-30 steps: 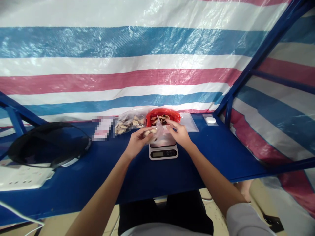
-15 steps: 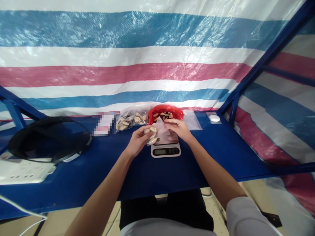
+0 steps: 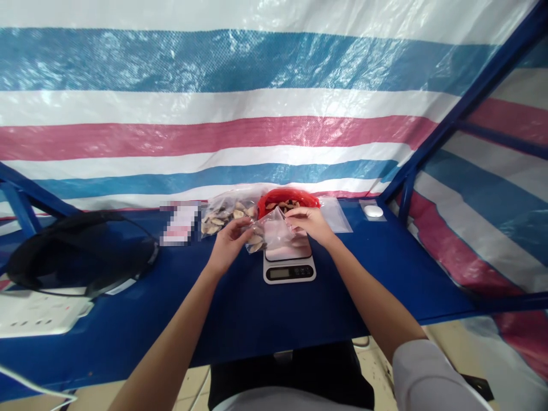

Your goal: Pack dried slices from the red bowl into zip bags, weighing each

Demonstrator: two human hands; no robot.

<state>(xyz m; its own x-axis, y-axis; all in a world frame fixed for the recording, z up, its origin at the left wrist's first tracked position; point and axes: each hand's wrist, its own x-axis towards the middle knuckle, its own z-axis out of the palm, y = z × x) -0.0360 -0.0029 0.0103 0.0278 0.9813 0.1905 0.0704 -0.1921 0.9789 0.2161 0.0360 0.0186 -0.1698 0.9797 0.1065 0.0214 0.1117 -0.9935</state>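
Observation:
Between my two hands a small clear plastic bag point(image 3: 274, 227) is stretched sideways over the scale. Pale dried slices point(image 3: 256, 244) lie in its left end. My left hand point(image 3: 230, 242) is closed on that end, and my right hand point(image 3: 311, 224) pinches the other end. Below is a white kitchen scale point(image 3: 290, 273) with a dark display panel and a shiny plate. Right behind it stands a red plastic bag point(image 3: 295, 196) holding dried brownish pieces. A larger clear bag of dried slices point(image 3: 220, 217) lies just beyond my left hand.
Flat clear bags point(image 3: 336, 216) lie right of the red bag. Farther right is a white oval object point(image 3: 373, 211) on a small clear packet. On the left are a blurred-out card point(image 3: 180, 224), a black headband-like thing point(image 3: 81, 251) and a white power strip point(image 3: 38, 314). Striped sheeting point(image 3: 214, 137) hangs behind the blue table.
My left hand has moved slightly left and down, drawing the small bag flatter and wider between my hands. My right hand stays nearly in place. The camera has tilted up slightly.

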